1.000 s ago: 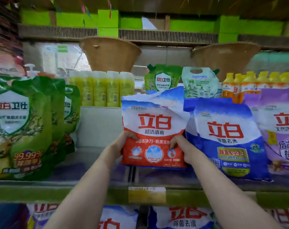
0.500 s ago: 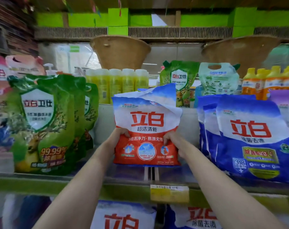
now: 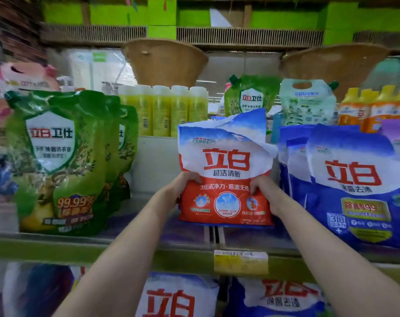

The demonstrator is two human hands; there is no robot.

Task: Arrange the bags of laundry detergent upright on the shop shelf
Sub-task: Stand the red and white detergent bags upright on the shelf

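Shop shelving fills the view, and the red bag of detergent is the landmark at its middle. It stands upright on the shelf, its top crumpled and folded over. Left hand grips the red bag's left edge, thumb curled over the front; right hand grips its right edge the same way. Just right of the red bag stand the blue bags, upright and leaning slightly. Well left of it, with a gap of bare shelf between, stand the green pouches. Behind it are yellow bottles, and above those a woven basket. Below it, on the shelf edge, is a yellow price tag.
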